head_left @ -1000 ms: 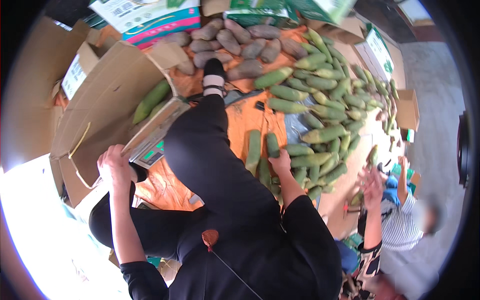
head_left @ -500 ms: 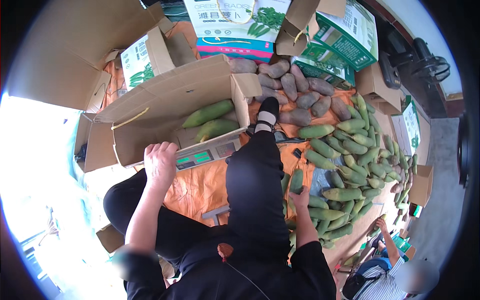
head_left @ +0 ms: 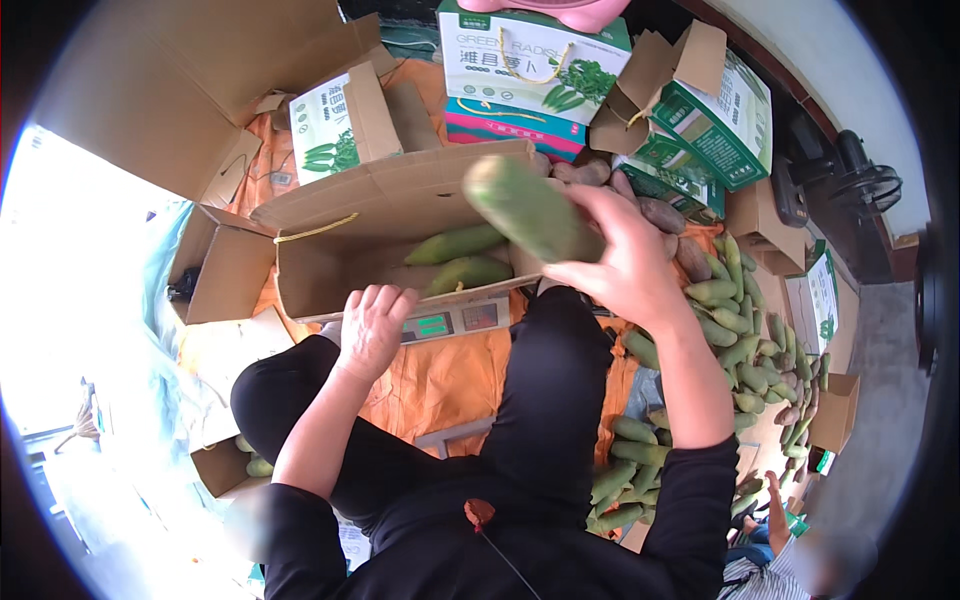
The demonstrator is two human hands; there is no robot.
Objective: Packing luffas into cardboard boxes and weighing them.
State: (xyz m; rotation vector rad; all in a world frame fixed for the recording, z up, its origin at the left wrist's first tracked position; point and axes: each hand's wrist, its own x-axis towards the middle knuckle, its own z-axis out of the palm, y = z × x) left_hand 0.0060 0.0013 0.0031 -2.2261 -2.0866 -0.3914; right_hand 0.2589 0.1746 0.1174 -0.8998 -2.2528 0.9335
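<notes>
My left hand [head_left: 374, 330] has its fingers hooked over the near edge of an open cardboard box [head_left: 400, 178]. Inside the box, toward its right end, two green radishes [head_left: 455, 244] lie side by side. A third green radish [head_left: 520, 208], blurred by motion, is held in my right hand [head_left: 635, 262] above the box's right end. Under the box shows the front of a digital scale [head_left: 462, 321] with lit green readouts, partly hidden by my left hand.
A pile of green radishes [head_left: 735, 320] spreads to the right, with brownish-skinned ones [head_left: 660, 214] behind it. Printed cartons [head_left: 535, 65] stand at the back. A fan [head_left: 865, 180] is at the far right. Another person's arm [head_left: 777, 515] shows at lower right.
My right hand has come up from the pile on the right to the box, carrying a green radish. My left hand stays on the box edge. The whole view has shifted.
</notes>
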